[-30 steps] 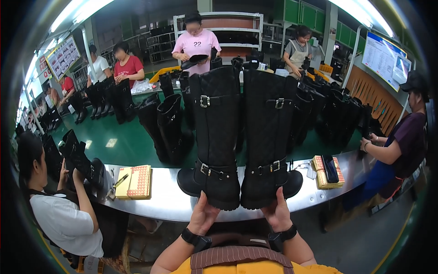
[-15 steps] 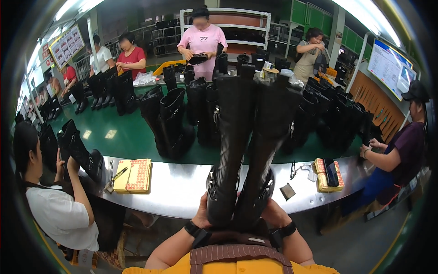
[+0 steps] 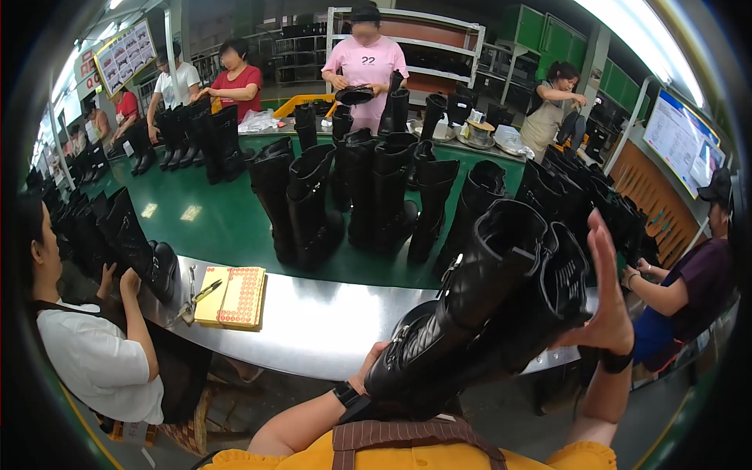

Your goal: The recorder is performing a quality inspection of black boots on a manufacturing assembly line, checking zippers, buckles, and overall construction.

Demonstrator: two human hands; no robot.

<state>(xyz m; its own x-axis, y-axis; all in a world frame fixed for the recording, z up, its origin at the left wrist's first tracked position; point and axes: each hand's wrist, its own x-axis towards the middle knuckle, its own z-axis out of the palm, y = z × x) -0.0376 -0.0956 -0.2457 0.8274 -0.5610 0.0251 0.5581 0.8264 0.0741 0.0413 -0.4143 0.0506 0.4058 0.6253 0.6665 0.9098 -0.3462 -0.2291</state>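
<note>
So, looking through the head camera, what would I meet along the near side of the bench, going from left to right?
A co-worker in white, a yellow stack of sheets, the wearer's left fingers, the nearest pair of black boots, the wearer's right fingers, a co-worker in purple.

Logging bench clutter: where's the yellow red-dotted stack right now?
In the head view, the yellow red-dotted stack lies left of centre on the metal counter, left of the black boots that the left hand holds.
</note>
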